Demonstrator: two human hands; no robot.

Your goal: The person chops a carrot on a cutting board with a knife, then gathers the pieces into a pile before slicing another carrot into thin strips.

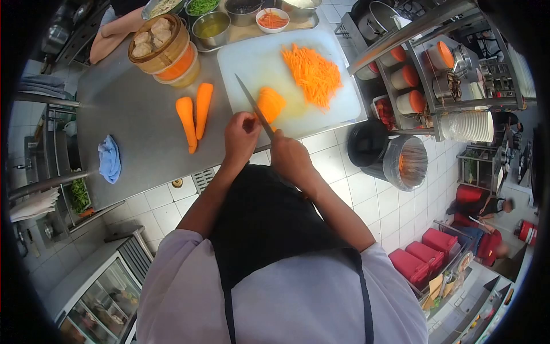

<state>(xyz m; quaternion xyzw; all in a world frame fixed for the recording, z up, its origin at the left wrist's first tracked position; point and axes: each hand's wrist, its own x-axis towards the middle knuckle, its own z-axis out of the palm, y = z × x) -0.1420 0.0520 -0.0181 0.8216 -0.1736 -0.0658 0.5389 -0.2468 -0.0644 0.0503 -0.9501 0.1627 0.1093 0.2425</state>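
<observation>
White plastic, smooth and rounded at the corners, for the cutting board (247, 53), with a wet, faintly yellow smear in the middle. On it, two portions of carrot: one loose, tangled heap of fine shreds (313, 74) on the far right, too many to count, and one compact, overlapping stack of thin slices (271, 102), count likewise unclear. One knife (250, 95), long, narrow and tapering to a point, slanted away to the left across the board. Right hand (289, 155) wrapped firmly round the handle; left hand (243, 126) with fingers curled in towards the thumb, impossible to tell whether pinching anything. Slices just beyond the left fingers, beside the blade on its right, farther from the body than the right hand; shreds well apart from both hands. To the left of the board, on dull grey metal of the table (132, 114), two whole carrots, one (187, 123) and another (203, 109), smooth, bright and tapering, side by side. Farther left, one crumpled blue cloth (109, 160), soft and folded. Beyond the carrots, one round bamboo steamer (150, 57) with pale, wrinkled dumplings (162, 35), at least three. Near the board's far edge, one white bowl (272, 30) of orange strips.
</observation>
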